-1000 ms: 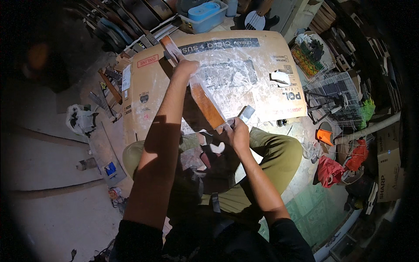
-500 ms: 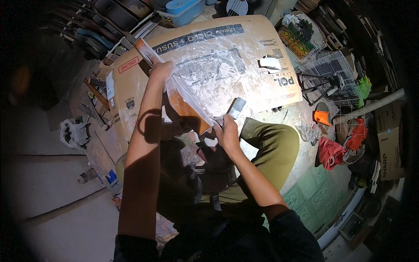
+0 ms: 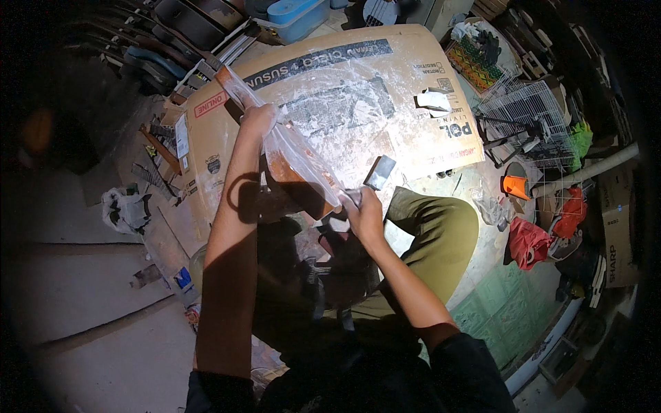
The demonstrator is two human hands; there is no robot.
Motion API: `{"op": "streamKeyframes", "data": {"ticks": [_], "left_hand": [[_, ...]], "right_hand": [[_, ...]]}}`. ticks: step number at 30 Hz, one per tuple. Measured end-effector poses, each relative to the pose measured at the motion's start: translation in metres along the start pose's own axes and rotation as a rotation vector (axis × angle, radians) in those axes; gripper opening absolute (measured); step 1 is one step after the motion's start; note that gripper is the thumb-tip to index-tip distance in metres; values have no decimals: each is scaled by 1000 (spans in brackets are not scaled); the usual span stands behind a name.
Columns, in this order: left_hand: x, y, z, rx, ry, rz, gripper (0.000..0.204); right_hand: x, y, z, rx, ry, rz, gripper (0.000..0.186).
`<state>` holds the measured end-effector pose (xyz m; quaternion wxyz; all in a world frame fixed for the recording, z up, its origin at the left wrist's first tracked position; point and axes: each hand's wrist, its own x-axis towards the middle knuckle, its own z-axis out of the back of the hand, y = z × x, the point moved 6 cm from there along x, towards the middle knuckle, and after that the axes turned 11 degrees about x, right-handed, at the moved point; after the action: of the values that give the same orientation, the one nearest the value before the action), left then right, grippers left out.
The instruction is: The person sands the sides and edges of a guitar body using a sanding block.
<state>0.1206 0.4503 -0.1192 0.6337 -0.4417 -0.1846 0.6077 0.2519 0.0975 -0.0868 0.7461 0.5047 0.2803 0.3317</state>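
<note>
A long orange-brown wooden piece (image 3: 292, 172), whitened with dust along its face, lies diagonally above my lap. My left hand (image 3: 257, 118) grips its upper part, fingers closed around it. At its lower right end, my right hand (image 3: 363, 210) is closed on something small and greyish against the wood, too hidden to name. Just beyond that hand a grey rectangular block (image 3: 381, 172) rests near the front of a dust-smeared cardboard sheet (image 3: 213, 158). A folded white item (image 3: 432, 101) sits on the sheet's right side.
Guitar-like shapes (image 3: 193, 31) and a blue tub (image 3: 292, 20) are at the back. On the right are a wire rack (image 3: 523, 120), an orange object (image 3: 515, 186), a red bag (image 3: 529, 244) and a cardboard box (image 3: 618, 230). A white plastic bag (image 3: 125, 210) lies left.
The view has shifted, moving the sheet up and slightly left in the picture. The wooden piece has moved left in view and shows more of its dusty face. Both hands remain closed.
</note>
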Motion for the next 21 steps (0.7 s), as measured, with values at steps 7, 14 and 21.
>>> {"op": "streamKeyframes", "data": {"ticks": [7, 14, 21], "left_hand": [[-21, -15, -8, -32, -98, -100, 31], [4, 5, -9, 95, -48, 14, 33], [-12, 4, 7, 122, 233, 142, 94]], "right_hand": [[5, -8, 1, 23, -56, 75, 26], [16, 11, -6, 6, 3, 100, 25], [15, 17, -11, -49, 37, 142, 28]]}}
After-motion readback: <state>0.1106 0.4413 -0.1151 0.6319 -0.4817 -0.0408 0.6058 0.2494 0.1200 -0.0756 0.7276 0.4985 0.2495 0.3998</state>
